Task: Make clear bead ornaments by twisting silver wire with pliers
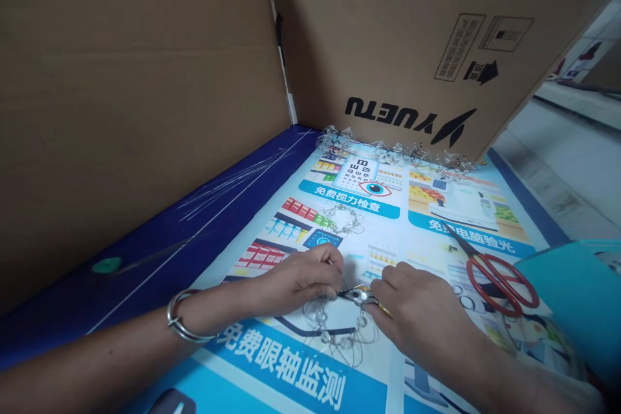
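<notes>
My right hand [412,301] is wrapped round a pair of pliers [360,296], whose jaws point left toward my other fingers. My left hand [317,275] pinches right at the jaw tips, on what looks like thin clear line of a beaded ring [326,336]. This ring of clear beads and wire loops hangs or lies just below both hands on the printed sheet. Farther back, a second beaded ring [343,218] lies flat. What exactly sits between the jaws is hidden by my left fingers.
Red-handled scissors [499,281] lie to the right, beside a blue object [572,297]. More clear beaded pieces [402,154] line the foot of the cardboard wall [407,45]. Loose clear strands [233,181] and a small green item [107,265] rest on the left.
</notes>
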Demonstrator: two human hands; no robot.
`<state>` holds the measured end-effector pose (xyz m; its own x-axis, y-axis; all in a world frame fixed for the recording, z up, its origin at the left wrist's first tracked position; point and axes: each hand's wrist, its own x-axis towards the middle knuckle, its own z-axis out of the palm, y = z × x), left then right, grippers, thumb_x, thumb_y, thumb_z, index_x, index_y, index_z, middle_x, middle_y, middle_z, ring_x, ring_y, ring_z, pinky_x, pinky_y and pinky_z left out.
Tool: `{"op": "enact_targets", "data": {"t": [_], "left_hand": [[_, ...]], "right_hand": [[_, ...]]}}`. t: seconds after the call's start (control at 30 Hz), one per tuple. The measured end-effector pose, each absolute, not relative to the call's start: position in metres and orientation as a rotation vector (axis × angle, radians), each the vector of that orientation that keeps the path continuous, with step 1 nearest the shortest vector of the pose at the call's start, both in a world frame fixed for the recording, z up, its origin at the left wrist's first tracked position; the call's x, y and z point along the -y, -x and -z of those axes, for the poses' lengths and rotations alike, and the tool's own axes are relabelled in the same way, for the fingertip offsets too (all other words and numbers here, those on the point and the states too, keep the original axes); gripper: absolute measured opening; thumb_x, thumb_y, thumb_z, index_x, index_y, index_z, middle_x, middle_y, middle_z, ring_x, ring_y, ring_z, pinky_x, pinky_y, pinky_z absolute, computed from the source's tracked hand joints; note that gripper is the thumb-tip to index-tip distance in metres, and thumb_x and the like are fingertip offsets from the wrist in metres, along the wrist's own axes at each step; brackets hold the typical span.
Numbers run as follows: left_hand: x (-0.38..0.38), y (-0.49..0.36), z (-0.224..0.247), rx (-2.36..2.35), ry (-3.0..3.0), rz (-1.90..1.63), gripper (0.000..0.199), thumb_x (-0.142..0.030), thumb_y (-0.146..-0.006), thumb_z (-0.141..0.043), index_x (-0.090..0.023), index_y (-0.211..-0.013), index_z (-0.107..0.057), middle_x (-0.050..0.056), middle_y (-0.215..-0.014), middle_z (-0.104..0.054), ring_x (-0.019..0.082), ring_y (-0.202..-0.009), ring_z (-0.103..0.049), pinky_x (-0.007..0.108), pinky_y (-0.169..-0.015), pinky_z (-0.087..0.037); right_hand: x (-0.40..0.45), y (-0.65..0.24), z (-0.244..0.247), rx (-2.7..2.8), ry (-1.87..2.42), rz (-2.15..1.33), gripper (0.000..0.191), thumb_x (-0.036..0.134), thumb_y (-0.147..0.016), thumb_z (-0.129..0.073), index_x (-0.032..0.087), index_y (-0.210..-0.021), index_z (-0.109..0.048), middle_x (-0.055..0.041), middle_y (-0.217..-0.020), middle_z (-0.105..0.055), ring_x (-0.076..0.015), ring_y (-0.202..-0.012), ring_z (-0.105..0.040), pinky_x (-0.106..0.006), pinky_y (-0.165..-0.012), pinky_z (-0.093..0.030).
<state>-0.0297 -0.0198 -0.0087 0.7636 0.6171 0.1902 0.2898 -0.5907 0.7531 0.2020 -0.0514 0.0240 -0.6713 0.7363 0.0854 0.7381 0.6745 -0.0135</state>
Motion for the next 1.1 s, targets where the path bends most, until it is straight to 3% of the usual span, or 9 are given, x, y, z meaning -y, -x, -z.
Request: {"op": "enact_targets", "data": {"t": [0.37, 0.73, 1.1], "left_hand": [[0.019, 0.031, 0.008, -0.716, -2.206, -0.573, 0.017, -0.02, -0.091, -0.042, -0.016, -0.078, -0.051, 0.002, -0.082, -0.052, 0.014, -0.079, -0.048, 0.025, -0.072, -0.04], [0.022, 0.036, 0.006, -0.633, -2.146, -0.628, 0.015, -0.02, -0.091, -0.045, -0.016, -0.082, -0.056, 0.005, -0.09, -0.052, 0.017, -0.093, -0.049, 0.027, -0.081, -0.041], [0.024, 0.038, 0.009, -0.637, -2.181, -0.622, 0.011, -0.017, -0.089, -0.046, -0.017, -0.084, -0.057, 0.005, -0.094, -0.05, 0.016, -0.094, -0.048, 0.027, -0.081, -0.041]], "right_hand": [[0.052, -0.206, -0.03, 2.808, 1.233, 0.151, 0.009, 0.025, -0.083, -0.054, 0.022, -0.074, -0.055, -0.0016, -0.073, -0.056, -0.0184, -0.07, -0.046, -0.031, -0.058, -0.024], [0.055, -0.204, -0.03, 2.8, 1.166, 0.104, 0.006, 0.026, -0.081, -0.056, 0.022, -0.076, -0.054, -0.0016, -0.074, -0.054, -0.0187, -0.072, -0.046, -0.032, -0.061, -0.026], [0.057, -0.202, -0.018, 2.79, 1.167, 0.126, 0.004, 0.021, -0.081, -0.055, 0.023, -0.079, -0.053, -0.0005, -0.075, -0.054, -0.0194, -0.07, -0.045, -0.032, -0.06, -0.026]]}}
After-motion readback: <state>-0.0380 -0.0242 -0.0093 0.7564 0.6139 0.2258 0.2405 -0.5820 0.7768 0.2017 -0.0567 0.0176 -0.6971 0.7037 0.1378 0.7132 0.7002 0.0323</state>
